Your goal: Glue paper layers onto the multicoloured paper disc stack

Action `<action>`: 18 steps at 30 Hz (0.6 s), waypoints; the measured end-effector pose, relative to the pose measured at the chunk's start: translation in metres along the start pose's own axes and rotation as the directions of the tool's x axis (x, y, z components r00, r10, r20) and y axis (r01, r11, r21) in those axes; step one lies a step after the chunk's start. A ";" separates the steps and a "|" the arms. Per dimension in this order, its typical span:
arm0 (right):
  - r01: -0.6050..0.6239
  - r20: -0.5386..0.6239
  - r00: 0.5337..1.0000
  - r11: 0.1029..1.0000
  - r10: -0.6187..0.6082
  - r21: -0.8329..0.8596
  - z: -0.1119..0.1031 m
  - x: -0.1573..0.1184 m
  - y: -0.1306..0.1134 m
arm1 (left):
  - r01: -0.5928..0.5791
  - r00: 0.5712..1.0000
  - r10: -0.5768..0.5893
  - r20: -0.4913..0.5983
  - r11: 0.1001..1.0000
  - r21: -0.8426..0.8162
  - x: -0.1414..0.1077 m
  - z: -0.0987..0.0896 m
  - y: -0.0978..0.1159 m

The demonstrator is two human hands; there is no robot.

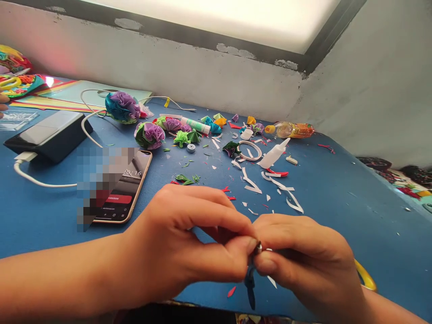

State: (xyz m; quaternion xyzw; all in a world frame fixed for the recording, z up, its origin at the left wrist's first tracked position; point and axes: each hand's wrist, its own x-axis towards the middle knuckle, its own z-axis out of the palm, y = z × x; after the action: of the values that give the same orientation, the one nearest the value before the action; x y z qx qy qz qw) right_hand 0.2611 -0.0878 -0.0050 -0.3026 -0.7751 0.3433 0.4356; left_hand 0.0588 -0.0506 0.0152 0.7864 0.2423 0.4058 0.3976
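Note:
My left hand (pixel 199 238) and my right hand (pixel 303 252) meet low in the head view, right of centre. Thumb and forefinger of each are pinched on a small dark and silvery piece (pixel 258 247), mostly covered by the fingertips. A dark strip (pixel 249 290) hangs below the fingertips; whether it joins the small piece I cannot tell. Part of a yellow handle (pixel 365 275) shows beside my right wrist. White and red paper scraps (pixel 251 182) lie beyond the hands on the blue table (pixel 337 193).
Phone (pixel 135 193) and cabled black box (pixel 50 135) at left; folded paper balls (pixel 150 135), glue stick (pixel 195 125), white ring (pixel 249 150), white nozzle bottle (pixel 274 154) and drink bottle (pixel 293 130) behind. Another person's fingers (pixel 3 103) show at the left edge.

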 end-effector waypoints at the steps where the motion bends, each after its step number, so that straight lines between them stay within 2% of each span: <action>1: 0.012 -0.001 1.000 1.000 -0.012 -0.004 0.000 0.000 0.000 | -0.013 1.000 0.013 -0.008 1.000 -0.006 0.000 0.000 0.000; 5: 0.047 -0.003 0.999 0.999 -0.047 -0.026 -0.001 0.000 0.001 | -0.047 0.998 0.045 -0.048 0.998 -0.032 0.001 0.000 -0.001; 12: 0.042 -0.017 0.999 0.998 -0.043 -0.039 -0.003 0.001 -0.001 | 0.157 0.987 -0.163 -0.008 0.959 -0.234 -0.002 0.002 -0.001; 18: 0.016 -0.036 0.999 0.999 -0.018 -0.050 -0.004 -0.002 -0.002 | 0.209 0.978 -0.208 0.033 0.940 -0.270 -0.003 0.001 -0.001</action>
State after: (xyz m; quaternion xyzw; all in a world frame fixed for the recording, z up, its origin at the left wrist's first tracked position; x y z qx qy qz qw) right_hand 0.2650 -0.0890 -0.0031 -0.3129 -0.7780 0.3146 0.4448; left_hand 0.0574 -0.0528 0.0129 0.6953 0.2654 0.3890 0.5430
